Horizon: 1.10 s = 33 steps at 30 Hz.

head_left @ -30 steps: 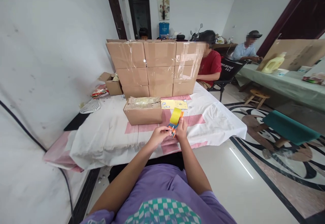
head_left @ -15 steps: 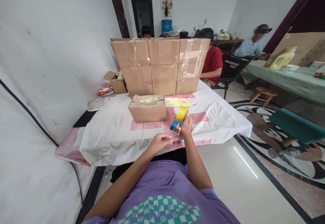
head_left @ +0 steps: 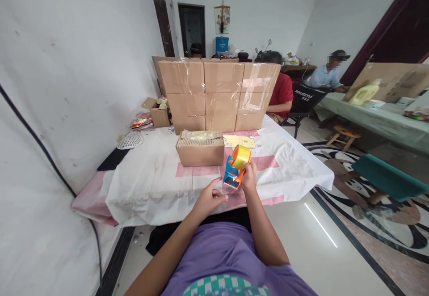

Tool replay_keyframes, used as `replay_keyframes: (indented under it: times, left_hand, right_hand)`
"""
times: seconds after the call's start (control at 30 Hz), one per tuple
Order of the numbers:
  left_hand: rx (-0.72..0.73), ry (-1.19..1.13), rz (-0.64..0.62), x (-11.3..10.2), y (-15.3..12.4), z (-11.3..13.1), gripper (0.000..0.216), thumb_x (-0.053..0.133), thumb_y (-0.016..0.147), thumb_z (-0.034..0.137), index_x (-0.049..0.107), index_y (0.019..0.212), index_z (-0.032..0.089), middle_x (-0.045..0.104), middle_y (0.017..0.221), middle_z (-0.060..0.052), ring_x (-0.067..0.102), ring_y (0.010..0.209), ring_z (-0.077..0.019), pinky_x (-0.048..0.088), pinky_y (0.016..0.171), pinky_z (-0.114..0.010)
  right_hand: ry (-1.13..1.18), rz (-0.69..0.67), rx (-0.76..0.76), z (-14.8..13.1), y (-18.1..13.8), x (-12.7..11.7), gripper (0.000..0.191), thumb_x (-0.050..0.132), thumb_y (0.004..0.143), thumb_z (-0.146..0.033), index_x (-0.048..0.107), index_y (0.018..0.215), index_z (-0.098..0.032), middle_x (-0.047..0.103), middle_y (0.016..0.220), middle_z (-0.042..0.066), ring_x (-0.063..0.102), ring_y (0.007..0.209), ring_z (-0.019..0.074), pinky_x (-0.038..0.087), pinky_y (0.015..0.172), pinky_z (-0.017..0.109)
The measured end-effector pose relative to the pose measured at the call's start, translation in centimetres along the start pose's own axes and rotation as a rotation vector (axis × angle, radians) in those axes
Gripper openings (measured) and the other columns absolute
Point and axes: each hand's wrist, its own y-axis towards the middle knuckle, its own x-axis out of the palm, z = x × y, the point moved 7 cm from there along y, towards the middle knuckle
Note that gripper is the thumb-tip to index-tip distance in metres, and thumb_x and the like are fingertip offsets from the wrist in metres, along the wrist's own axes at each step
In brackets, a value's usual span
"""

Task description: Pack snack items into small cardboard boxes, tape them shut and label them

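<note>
In my right hand (head_left: 249,176) is a tape dispenser (head_left: 231,174), blue and orange, with a roll of yellow tape (head_left: 243,156) on it. My fingers wrap round its right side, and it is held above the table's near edge. Just to its left, my left hand (head_left: 209,196) is empty, thumb and fingers apart, not touching the dispenser. A small cardboard box (head_left: 200,154) sits on the table beyond my hands, with clear tape and a torn-looking strip along its top. Right of that box lies a flat yellow printed sheet (head_left: 246,141), partly behind the tape roll.
Stacked cardboard boxes (head_left: 221,95) stand like a wall across the table's back. A white and pink cloth (head_left: 150,188) covers the table. At the left are a white perforated piece (head_left: 130,141) and an open carton (head_left: 160,116). A person in red (head_left: 281,95) sits behind.
The tape dispenser has turned in my right hand, so the side of the roll now shows. My left hand has opened, its thumb and fingers spreading. The view has shifted slightly.
</note>
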Motion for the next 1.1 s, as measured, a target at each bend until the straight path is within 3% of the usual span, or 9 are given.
replay_keyframes:
  times: [0.07, 0.17, 0.37, 0.47, 0.6, 0.73, 0.87, 1.1]
  left_hand:
    - [0.009, 0.007, -0.013, -0.4, -0.4, 0.2, 0.079, 0.073, 0.077, 0.032, 0.043, 0.148, 0.014, 0.074, 0.073, -0.001, 0.066, 0.070, -0.0183, 0.047, 0.071, -0.029]
    - [0.020, 0.008, -0.004, -0.9, -0.5, -0.2, 0.079, 0.072, 0.077, 0.030, 0.043, 0.148, 0.014, 0.072, 0.072, 0.001, 0.062, 0.065, -0.0162, 0.045, 0.068, -0.028]
    - [-0.017, -0.080, 0.006, -0.8, -0.3, -2.1, 0.095, 0.076, 0.073, 0.029, 0.032, 0.154, 0.010, 0.065, 0.066, 0.004, 0.058, 0.064, -0.0154, 0.045, 0.069, -0.028]
    - [-0.037, -0.110, -0.019, -0.7, -0.3, -2.6, 0.097, 0.078, 0.070, 0.029, 0.033, 0.154, 0.011, 0.064, 0.066, 0.004, 0.057, 0.063, -0.0154, 0.043, 0.066, -0.028]
    - [-0.024, -0.130, -0.017, -1.5, 0.0, -3.1, 0.089, 0.077, 0.070, 0.029, 0.041, 0.150, 0.015, 0.067, 0.069, 0.003, 0.060, 0.066, -0.0156, 0.043, 0.068, -0.027]
    - [-0.045, -0.110, -0.009, -2.2, 1.1, -4.4, 0.072, 0.080, 0.068, 0.037, 0.057, 0.133, 0.015, 0.070, 0.068, 0.001, 0.055, 0.057, -0.0138, 0.038, 0.059, -0.025]
    - [-0.105, -0.102, -0.020, -1.9, 1.9, -5.7, 0.054, 0.083, 0.060, 0.050, 0.071, 0.098, 0.014, 0.070, 0.065, -0.003, 0.046, 0.046, -0.0111, 0.032, 0.052, -0.025]
    - [-0.160, -0.141, 0.001, -1.4, 2.0, -6.6, 0.052, 0.080, 0.055, 0.063, 0.071, 0.076, 0.016, 0.067, 0.061, -0.004, 0.061, 0.060, -0.0194, 0.043, 0.064, -0.031]
  right_hand:
    - [0.054, -0.052, 0.000, -0.1, -0.2, 1.3, 0.032, 0.042, 0.086, -0.041, 0.064, 0.097, -0.020, 0.075, 0.087, 0.011, 0.074, 0.080, 0.0259, 0.060, 0.075, 0.041]
    - [0.098, -0.072, 0.029, 0.3, -0.4, 2.6, 0.025, 0.055, 0.085, -0.041, 0.064, 0.096, -0.020, 0.074, 0.083, 0.008, 0.073, 0.074, 0.0240, 0.060, 0.070, 0.037]
    - [-0.020, 0.047, 0.110, 2.7, 0.1, 1.8, 0.040, 0.080, 0.071, -0.043, 0.065, 0.097, -0.017, 0.073, 0.079, 0.005, 0.071, 0.068, 0.0214, 0.057, 0.062, 0.031]
    - [-0.149, 0.067, 0.142, 3.8, 0.2, 1.2, 0.041, 0.080, 0.069, -0.043, 0.065, 0.097, -0.017, 0.073, 0.079, 0.005, 0.071, 0.068, 0.0215, 0.057, 0.061, 0.031]
    - [-0.216, 0.104, 0.129, 4.2, 0.3, 1.4, 0.029, 0.071, 0.075, -0.040, 0.063, 0.093, -0.019, 0.074, 0.080, 0.004, 0.071, 0.067, 0.0214, 0.056, 0.059, 0.030]
    - [-0.231, 0.134, 0.079, 3.9, 0.4, 2.0, 0.026, 0.070, 0.074, -0.034, 0.059, 0.093, -0.020, 0.074, 0.075, 0.003, 0.071, 0.067, 0.0227, 0.056, 0.061, 0.031]
    - [-0.220, 0.115, 0.057, 4.1, 0.6, 2.1, 0.027, 0.070, 0.075, -0.036, 0.060, 0.092, -0.019, 0.076, 0.081, 0.006, 0.074, 0.074, 0.0255, 0.058, 0.067, 0.034]
    - [-0.304, -0.020, 0.028, 5.1, 0.6, 2.2, 0.031, 0.071, 0.079, -0.046, 0.068, 0.083, -0.016, 0.076, 0.079, 0.009, 0.072, 0.073, 0.0258, 0.054, 0.065, 0.033]
